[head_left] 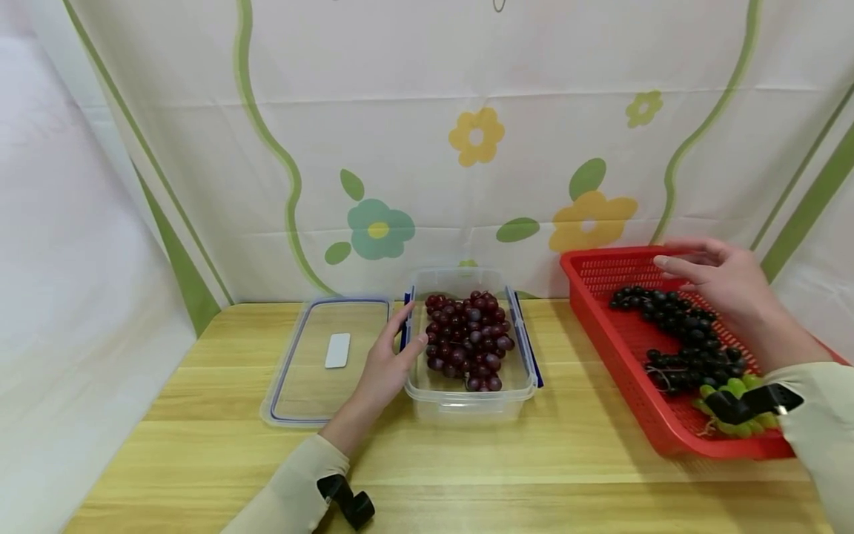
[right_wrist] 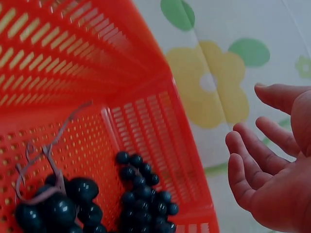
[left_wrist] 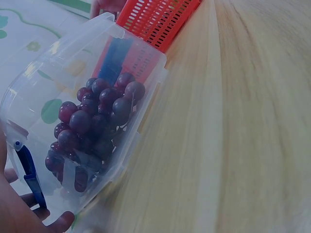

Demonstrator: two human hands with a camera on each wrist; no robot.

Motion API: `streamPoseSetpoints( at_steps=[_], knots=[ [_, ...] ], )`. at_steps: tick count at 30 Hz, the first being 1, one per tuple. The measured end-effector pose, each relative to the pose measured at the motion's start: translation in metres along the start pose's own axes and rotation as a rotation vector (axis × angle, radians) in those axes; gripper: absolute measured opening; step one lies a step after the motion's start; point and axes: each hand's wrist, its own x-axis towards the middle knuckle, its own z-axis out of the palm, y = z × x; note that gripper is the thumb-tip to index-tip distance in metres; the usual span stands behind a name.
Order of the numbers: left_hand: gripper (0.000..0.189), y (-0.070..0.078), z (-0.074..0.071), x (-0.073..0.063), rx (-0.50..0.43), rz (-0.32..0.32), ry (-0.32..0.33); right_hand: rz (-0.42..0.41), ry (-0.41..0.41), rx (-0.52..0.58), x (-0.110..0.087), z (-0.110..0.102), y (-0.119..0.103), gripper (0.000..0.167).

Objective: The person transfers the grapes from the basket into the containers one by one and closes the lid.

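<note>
A clear plastic container [head_left: 470, 400] with blue side latches stands on the table and holds a bunch of dark red grapes [head_left: 467, 334]. My left hand [head_left: 390, 363] is at the container's left side, fingers by the blue latch [left_wrist: 30, 177] and thumb near the rim. Over the far right part of a red perforated basket [head_left: 620, 371] hovers my right hand [head_left: 723, 285], its fingers loosely bent around nothing. Black grapes [head_left: 694, 334] lie in the basket below it, with green grapes [head_left: 740, 389] nearer the front, partly hidden by the wrist strap.
Left of the container lies its clear lid [head_left: 300, 386] with a blue seal and a white label [head_left: 337, 350]. A flowered curtain [head_left: 427, 148] hangs right behind the wooden table [head_left: 467, 482].
</note>
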Motion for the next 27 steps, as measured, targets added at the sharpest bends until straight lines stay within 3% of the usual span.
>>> streamPoseSetpoints(
  at_steps=[3,7,17,27],
  knots=[
    [0.064,0.000,0.000,0.001,-0.003,0.001,0.002,0.001,-0.006,-0.029,0.004,-0.005,0.009,0.030],
    [0.064,0.000,0.000,0.001,-0.005,-0.004,0.006,-0.002,-0.026,-0.104,0.008,-0.011,0.019,0.037],
    [0.064,0.001,0.002,-0.001,-0.005,-0.010,0.011,0.020,-0.050,-0.318,0.018,-0.020,0.041,0.087],
    [0.065,-0.001,0.001,0.000,0.008,-0.011,0.011,0.038,-0.145,-0.305,0.029,-0.021,0.056,0.096]
  ],
)
